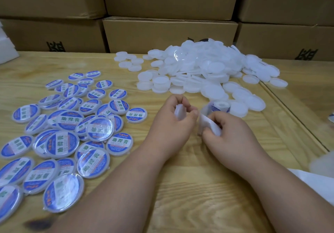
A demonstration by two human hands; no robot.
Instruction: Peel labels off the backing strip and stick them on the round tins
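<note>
Left hand (174,118) curled round a half-hidden blank tin (179,112), right hand (227,133) pinching the backing strip (207,124)

The labelled tins (59,133) lie spread over the left of the counter (189,187). The bare tins (204,71) are heaped at the far right, in front of the stacked boxes (169,32). Between the two groups, near the middle, are both hands: the left hand (173,122) holds a tin (179,112), the right hand (229,133) the strip (207,124). The roll (220,106) lies just behind the right hand.

Labelled tins (59,133) crowd left, blank tins (207,73) heaped ahead; bare table (180,187) between, near side.
</note>
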